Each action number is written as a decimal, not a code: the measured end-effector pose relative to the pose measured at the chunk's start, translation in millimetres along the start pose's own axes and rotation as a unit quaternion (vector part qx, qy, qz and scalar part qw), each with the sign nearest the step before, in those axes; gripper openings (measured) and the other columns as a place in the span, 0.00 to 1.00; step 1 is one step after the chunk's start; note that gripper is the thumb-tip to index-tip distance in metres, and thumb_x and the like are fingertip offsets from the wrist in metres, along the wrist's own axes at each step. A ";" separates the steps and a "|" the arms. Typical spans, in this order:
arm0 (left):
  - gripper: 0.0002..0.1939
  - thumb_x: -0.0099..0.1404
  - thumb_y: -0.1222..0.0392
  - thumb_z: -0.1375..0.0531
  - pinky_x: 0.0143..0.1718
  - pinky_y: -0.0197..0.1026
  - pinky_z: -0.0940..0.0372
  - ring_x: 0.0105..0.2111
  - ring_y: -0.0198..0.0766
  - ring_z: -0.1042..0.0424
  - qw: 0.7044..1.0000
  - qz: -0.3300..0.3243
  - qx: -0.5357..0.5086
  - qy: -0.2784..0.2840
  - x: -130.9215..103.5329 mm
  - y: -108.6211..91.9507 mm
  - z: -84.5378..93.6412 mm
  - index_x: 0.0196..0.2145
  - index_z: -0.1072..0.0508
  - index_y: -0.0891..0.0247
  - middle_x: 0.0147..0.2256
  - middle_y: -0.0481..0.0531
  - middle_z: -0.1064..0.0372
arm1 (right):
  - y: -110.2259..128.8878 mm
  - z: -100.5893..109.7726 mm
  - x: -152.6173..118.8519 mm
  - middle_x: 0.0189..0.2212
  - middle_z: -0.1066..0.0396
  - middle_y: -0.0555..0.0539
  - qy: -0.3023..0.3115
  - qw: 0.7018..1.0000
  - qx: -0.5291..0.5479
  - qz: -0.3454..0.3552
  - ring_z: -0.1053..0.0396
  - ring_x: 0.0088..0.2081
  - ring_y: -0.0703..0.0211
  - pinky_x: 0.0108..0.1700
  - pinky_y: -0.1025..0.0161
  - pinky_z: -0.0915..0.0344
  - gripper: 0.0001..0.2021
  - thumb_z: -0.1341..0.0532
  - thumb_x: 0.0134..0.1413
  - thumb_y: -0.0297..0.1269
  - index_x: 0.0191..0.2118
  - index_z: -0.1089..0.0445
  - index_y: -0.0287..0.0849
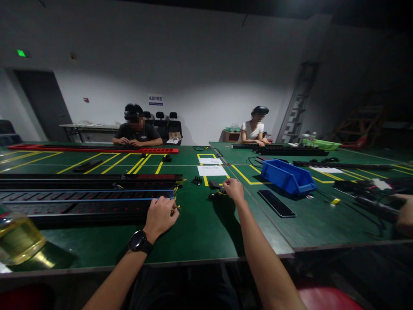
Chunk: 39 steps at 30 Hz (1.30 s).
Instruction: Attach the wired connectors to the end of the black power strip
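My left hand (161, 216), with a watch on its wrist, is at the right end of a long black rail assembly (106, 208). Its fingers are bent around yellow wires (176, 199) there. Over the green table my right hand (234, 189) reaches to a small black part (214, 184) with a short yellow wire. Its fingertips are pressed together at that part's right side; what they pinch is too small to make out. Another small black piece (197, 181) lies between the two hands.
A blue bin (287, 177) and a dark phone (276, 203) lie to the right. A bottle of yellow liquid (20, 241) stands front left. White papers (212, 170) lie ahead. Two people sit across the table; another person's hand (405, 214) is at the right edge.
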State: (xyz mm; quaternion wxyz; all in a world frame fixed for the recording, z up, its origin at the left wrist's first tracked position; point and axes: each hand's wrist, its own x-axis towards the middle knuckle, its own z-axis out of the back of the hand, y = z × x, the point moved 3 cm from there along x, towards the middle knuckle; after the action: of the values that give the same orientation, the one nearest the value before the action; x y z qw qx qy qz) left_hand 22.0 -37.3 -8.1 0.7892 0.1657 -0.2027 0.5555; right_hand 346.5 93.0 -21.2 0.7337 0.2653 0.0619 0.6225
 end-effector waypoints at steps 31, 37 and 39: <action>0.18 0.75 0.51 0.48 0.43 0.50 0.45 0.40 0.47 0.30 1.000 0.010 -0.012 0.008 -3.4 -3.7 1.5 0.33 0.26 0.60 0.35 0.54 0.23 | 93.3 -66.4 -64.2 0.30 0.24 0.52 0.255 0.879 0.245 0.321 0.29 0.32 0.59 0.35 0.65 0.37 0.18 0.25 0.43 0.34 0.44 0.21 0.42; 0.19 0.76 0.49 0.49 0.44 0.50 0.46 0.42 0.47 0.30 1.000 0.007 -0.012 0.015 -4.7 -3.3 -0.9 0.34 0.26 0.61 0.36 0.54 0.22 | 111.4 -75.8 -80.8 0.30 0.25 0.53 0.211 0.872 0.298 0.327 0.30 0.31 0.61 0.34 0.66 0.38 0.20 0.27 0.44 0.30 0.47 0.22 0.42; 0.18 0.76 0.49 0.48 0.44 0.50 0.46 0.42 0.47 0.30 1.000 0.010 -0.014 0.016 -4.7 -3.6 -0.6 0.34 0.26 0.61 0.36 0.55 0.22 | 114.9 -77.0 -84.1 0.31 0.24 0.52 0.206 0.869 0.304 0.332 0.29 0.33 0.60 0.37 0.65 0.36 0.19 0.28 0.45 0.29 0.47 0.22 0.42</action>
State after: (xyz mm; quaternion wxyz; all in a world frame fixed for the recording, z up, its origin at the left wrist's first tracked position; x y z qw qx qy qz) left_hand 24.1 -42.0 -11.2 0.7891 0.1442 -0.1994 0.5629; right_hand 194.6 47.2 -53.4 0.3376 0.3458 0.3063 0.8201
